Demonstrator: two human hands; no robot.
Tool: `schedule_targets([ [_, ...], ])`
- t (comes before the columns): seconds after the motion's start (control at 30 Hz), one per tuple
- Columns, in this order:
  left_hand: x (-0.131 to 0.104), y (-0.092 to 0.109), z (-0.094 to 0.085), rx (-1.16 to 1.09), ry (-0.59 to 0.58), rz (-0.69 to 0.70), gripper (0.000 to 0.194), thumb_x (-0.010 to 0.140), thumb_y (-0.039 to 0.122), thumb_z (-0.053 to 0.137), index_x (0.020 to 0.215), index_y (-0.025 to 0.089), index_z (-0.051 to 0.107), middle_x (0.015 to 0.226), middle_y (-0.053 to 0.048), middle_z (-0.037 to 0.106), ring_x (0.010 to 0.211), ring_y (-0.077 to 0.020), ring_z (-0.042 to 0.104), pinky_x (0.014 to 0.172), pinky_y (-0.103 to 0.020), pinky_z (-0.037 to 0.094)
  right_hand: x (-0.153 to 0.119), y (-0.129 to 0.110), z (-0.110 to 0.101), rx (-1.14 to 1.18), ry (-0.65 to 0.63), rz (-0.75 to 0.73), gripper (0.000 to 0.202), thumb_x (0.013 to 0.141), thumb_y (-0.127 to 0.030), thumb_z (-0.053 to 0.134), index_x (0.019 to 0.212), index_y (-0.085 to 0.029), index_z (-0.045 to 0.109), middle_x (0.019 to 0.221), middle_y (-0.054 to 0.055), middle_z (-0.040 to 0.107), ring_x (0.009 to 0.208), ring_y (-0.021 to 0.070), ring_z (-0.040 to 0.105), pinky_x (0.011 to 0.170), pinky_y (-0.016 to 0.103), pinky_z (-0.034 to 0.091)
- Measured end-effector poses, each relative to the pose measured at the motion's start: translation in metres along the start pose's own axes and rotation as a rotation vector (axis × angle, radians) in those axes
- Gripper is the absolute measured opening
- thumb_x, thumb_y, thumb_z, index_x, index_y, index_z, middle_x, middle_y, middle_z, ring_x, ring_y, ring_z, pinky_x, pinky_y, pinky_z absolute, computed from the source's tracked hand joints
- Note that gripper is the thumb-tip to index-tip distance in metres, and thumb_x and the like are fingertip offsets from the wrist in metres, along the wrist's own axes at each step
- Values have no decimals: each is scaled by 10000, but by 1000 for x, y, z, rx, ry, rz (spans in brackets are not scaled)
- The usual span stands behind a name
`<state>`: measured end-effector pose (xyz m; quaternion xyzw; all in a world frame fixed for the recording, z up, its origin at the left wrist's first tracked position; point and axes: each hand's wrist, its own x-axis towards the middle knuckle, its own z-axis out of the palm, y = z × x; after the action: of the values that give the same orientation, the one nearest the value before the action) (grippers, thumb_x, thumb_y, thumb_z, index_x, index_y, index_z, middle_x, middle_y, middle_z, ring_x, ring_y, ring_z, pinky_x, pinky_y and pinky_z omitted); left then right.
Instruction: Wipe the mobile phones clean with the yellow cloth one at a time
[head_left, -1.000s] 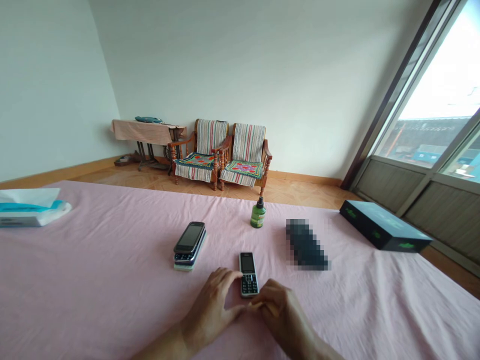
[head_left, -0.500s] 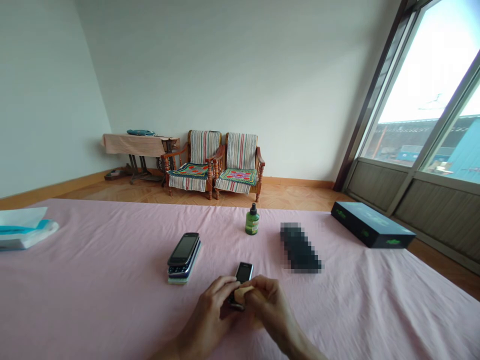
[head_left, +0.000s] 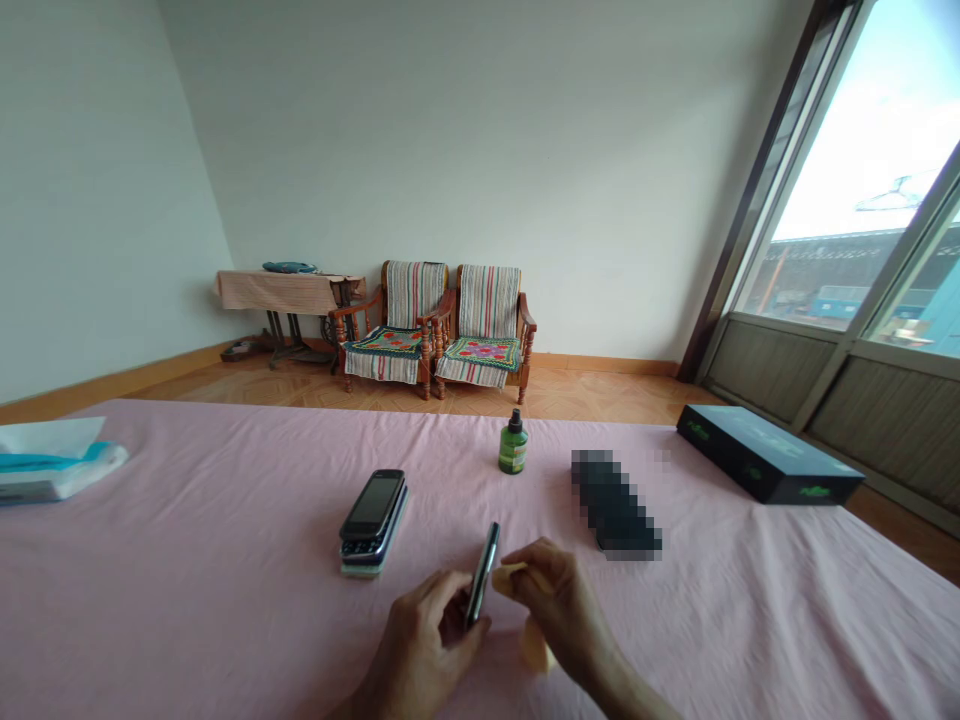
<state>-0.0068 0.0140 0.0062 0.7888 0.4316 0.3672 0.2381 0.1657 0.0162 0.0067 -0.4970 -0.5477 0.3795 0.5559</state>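
Note:
A slim phone (head_left: 484,575) stands tilted on its edge in my left hand (head_left: 424,635), whose fingers and thumb grip its lower part. Just to the right of it, my right hand (head_left: 559,600) pinches a yellowish cloth (head_left: 537,645), part of which hangs below the fingers. The cloth is a little apart from the phone. To the left lies a stack of phones (head_left: 375,515), the top one with a dark screen. Beyond my hands a green bottle (head_left: 514,448) with a black cap stands upright.
On the pink sheet (head_left: 225,560) are a pixelated dark object (head_left: 616,508), a black box (head_left: 769,455) at the right and a tissue pack (head_left: 60,475) at the far left. Two wooden chairs and a cloth-covered table stand beyond.
My left hand has turned the phone from lying face up onto its edge. My right hand with the cloth has moved off it to the right. The view has shifted slightly.

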Motion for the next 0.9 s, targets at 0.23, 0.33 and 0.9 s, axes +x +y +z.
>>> schedule_targets([
  [0.23,-3,0,1,92,1,-13,78,764,120,632,796,190,624,715,10,640,628,-142,600,582,-205,458,48,4,7,-216,58,-145,175,750,-128,569,763,-187,734,747,23,640,681,151,629,625,239,482],
  [0.33,-5,-3,1,106,-10,0,89,772,116,633,816,191,618,719,12,635,632,-142,600,592,-209,456,49,10,11,-252,37,-189,196,765,-101,561,740,-186,736,729,19,599,681,142,597,627,235,454],
  [0.9,-15,-8,-5,159,79,403,219,958,110,449,1078,208,604,1014,-43,635,933,-155,635,859,-249,519,-15,9,15,-335,-112,-375,315,801,27,462,885,-198,665,830,31,570,742,131,578,660,213,457],
])
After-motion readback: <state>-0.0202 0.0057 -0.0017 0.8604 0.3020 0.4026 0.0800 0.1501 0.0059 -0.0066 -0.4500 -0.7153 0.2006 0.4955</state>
